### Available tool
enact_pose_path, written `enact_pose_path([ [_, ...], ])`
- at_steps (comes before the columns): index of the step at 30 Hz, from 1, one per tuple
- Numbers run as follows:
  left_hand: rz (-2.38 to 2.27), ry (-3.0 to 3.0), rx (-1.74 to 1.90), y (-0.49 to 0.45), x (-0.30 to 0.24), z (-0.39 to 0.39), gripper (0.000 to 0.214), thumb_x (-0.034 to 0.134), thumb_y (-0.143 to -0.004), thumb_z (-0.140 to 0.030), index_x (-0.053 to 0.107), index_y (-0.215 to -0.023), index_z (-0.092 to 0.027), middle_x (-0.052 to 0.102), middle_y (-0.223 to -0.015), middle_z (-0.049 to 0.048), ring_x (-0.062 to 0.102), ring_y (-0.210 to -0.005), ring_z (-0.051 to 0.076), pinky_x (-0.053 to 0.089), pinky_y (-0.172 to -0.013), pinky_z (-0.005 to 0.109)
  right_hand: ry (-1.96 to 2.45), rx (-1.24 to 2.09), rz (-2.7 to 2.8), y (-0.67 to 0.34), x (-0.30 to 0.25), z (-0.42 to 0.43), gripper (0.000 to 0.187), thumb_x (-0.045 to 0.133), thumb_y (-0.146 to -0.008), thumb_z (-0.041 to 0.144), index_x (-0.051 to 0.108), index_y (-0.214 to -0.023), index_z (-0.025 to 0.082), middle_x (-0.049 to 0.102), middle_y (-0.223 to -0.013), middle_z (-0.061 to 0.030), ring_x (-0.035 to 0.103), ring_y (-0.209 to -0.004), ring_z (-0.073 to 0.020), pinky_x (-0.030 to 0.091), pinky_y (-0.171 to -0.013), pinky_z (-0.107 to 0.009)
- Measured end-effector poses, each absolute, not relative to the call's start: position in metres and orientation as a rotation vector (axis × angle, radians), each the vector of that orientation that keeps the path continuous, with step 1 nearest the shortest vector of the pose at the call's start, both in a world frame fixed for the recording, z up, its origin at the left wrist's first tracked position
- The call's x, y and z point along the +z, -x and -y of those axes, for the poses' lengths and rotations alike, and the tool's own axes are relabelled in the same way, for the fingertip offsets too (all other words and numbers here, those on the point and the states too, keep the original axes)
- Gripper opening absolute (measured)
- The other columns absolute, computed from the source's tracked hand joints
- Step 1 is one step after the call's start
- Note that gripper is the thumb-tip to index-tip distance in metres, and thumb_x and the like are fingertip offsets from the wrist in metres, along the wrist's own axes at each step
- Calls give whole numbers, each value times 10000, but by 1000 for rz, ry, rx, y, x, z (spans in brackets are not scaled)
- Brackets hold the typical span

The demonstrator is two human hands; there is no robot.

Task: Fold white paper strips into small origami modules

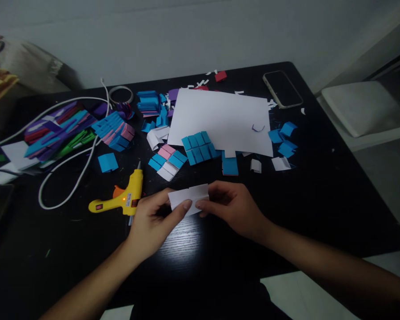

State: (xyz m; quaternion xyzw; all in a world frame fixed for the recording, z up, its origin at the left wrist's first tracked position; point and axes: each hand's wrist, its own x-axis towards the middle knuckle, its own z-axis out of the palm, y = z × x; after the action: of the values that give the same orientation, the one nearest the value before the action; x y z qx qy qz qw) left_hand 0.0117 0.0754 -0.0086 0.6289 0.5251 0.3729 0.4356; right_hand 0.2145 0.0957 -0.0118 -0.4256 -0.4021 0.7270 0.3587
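Observation:
Between both hands, above the front of the black table, I hold a small white piece of paper (194, 194) with a crease across it. My left hand (155, 215) pinches its left part, the thumb lying on the near face. On the right end, the thumb and fingers of my right hand (238, 206) are closed. Just left of my left hand lies a yellow hot glue gun (133, 189) with an orange light glowing. Beyond my hands sit a blue folded-paper block (199, 148) and a pink, blue and white one (167, 162).
A large white sheet (220, 118) covers the table's back middle, with paper scraps around it. Blue folded pieces (288, 148) and a phone (282, 89) lie at right. Leftward are a looping white cable (86, 166), coloured paper strips (58, 129) and a tape roll (121, 87).

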Motion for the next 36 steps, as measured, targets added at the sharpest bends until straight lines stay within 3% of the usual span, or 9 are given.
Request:
enact_pose_path([
  [7, -1306, -1589, 946, -13, -7, -76, 76, 703, -900, -225, 720, -839, -182, 703, -697, -23, 610, -592, 98, 453, -516, 180, 1099, 1858, 1057, -215, -7, -96, 218, 884, -745, 357, 780, -841, 191, 734, -810, 0, 718, -707, -145, 641, -684, -280],
  [14, -1373, -1612, 946, -8, -7, -79, 246, 666, -904, -204, 604, -667, -176, 565, -546, -61, 493, -478, 65, 371, -452, 159, 1122, 1837, 1053, -219, -2, -99, 160, 853, -789, 324, 774, -804, 186, 714, -785, 7, 714, -702, -135, 625, -691, -255],
  [22, -1354, -1603, 959, -9, -8, -80, 236, 681, -896, -190, 606, -673, -177, 579, -552, -59, 506, -484, 62, 386, -460, 151, 1143, 1873, 989, -216, -5, -100, 187, 901, -722, 306, 772, -797, 193, 718, -798, 12, 710, -713, -136, 630, -675, -250],
  [31, -1365, -1512, 948, -1, -4, -86, 75, 700, -900, -238, 736, -850, -197, 714, -668, -26, 631, -585, 92, 485, -552, 163, 1104, 1772, 1055, -222, -9, -103, 193, 812, -832, 396, 801, -892, 213, 756, -897, -24, 727, -736, -150, 636, -731, -298],
  [36, -1413, -1493, 939, 1, -5, -85, 105, 702, -906, -258, 732, -831, -190, 708, -656, -21, 631, -590, 101, 490, -570, 185, 1108, 1776, 1034, -222, -11, -104, 197, 816, -829, 392, 804, -923, 220, 757, -921, -24, 729, -752, -152, 636, -738, -304],
])
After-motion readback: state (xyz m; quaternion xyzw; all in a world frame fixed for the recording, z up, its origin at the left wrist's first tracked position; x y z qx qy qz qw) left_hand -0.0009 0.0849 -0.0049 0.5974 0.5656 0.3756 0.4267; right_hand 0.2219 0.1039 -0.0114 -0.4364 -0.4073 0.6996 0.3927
